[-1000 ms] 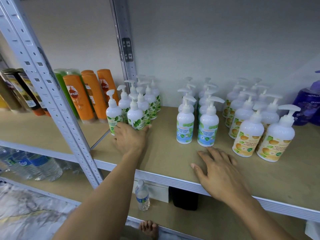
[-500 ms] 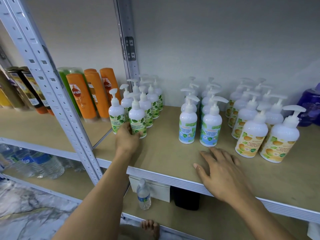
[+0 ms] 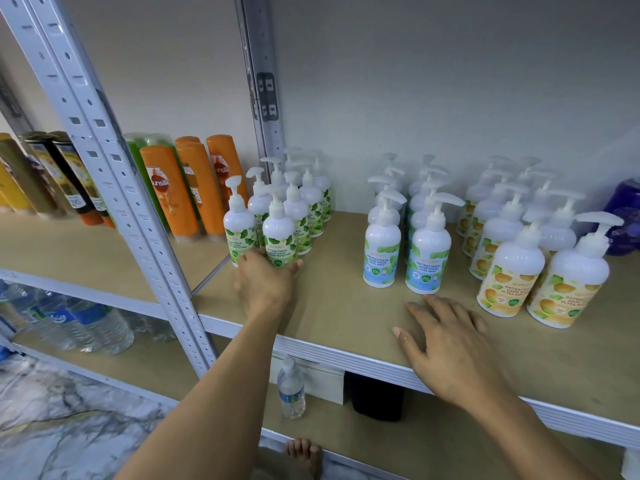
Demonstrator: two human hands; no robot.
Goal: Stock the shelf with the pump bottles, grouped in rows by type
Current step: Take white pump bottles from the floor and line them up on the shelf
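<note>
My left hand [image 3: 265, 282], grip wide, should push the front green hand wash bottles [image 3: 278, 233] low and slow so none tip; my right hand [image 3: 446, 344] lies flat.

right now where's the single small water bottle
Head view, lower centre: the small water bottle stands upright on the lower shelf beside a white box, with a black container further right.

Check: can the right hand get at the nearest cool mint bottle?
Probably yes: the right hand lies flat on the shelf just in front of the nearest cool mint bottle, with only bare board between them.
</note>
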